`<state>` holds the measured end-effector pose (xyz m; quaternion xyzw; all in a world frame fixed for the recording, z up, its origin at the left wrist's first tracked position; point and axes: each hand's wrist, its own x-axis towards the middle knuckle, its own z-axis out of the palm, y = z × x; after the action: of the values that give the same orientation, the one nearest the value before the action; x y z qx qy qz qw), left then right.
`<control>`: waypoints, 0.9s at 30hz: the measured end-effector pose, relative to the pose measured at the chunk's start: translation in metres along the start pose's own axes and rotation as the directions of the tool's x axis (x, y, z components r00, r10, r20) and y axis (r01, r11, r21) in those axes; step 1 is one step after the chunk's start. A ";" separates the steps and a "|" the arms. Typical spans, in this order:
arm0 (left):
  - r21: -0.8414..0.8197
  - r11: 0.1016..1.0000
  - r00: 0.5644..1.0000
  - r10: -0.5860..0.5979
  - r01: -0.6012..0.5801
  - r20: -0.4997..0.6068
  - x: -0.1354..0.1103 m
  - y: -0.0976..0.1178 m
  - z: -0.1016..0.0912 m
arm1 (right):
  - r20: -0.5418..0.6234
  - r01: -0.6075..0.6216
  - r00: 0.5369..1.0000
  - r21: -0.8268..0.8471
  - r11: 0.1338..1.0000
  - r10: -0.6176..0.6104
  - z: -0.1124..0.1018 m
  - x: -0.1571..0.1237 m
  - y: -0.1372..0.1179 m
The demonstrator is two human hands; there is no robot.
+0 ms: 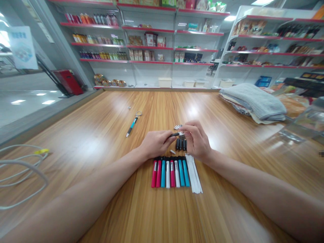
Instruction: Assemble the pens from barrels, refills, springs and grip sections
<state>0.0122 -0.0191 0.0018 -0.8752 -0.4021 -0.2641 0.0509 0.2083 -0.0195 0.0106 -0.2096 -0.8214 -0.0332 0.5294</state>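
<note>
My left hand (pixel 157 143) is closed around a dark pen part (pixel 174 135), which points right toward the other hand. Fingers of my right hand (pixel 198 140) are bent in a pinch at its end, over small silvery pieces (pixel 181 135); what exactly they grip is too small to tell. Black pen grips (pixel 178 144) lie just beneath, and silver cone tips (pixel 178 127) are fanned out behind. Nearer to me is a row of pink, blue and white pen barrels (pixel 163 173), with thin white refills (pixel 194 175) beside it. A small white piece (pixel 172 152) rests between the hands.
A blue and black pen (pixel 132 127) lies at the left beside a ring (pixel 138 114) and a tiny metal piece (pixel 129 107). White cable (pixel 22 173) coils at the left edge. Folded striped cloth (pixel 253 99) and a clear container (pixel 301 121) occupy the right.
</note>
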 end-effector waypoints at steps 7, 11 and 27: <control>-0.002 1.000 1.000 0.014 -0.014 -0.018 0.000 0.000 0.000 | 0.000 -0.033 0.999 0.001 0.999 0.033 0.000 -0.001 0.001; -0.014 1.000 1.000 0.010 -0.011 -0.029 0.000 -0.001 0.000 | -0.009 -0.065 0.998 0.006 0.998 0.065 0.000 -0.002 0.000; -0.006 1.000 1.000 0.016 -0.016 -0.008 0.000 -0.002 0.000 | 0.102 -0.085 0.992 0.042 0.995 0.080 0.002 -0.005 0.004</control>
<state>0.0103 -0.0179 0.0014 -0.8775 -0.3942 -0.2682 0.0520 0.2098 -0.0166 0.0050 -0.2326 -0.8379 0.0183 0.4934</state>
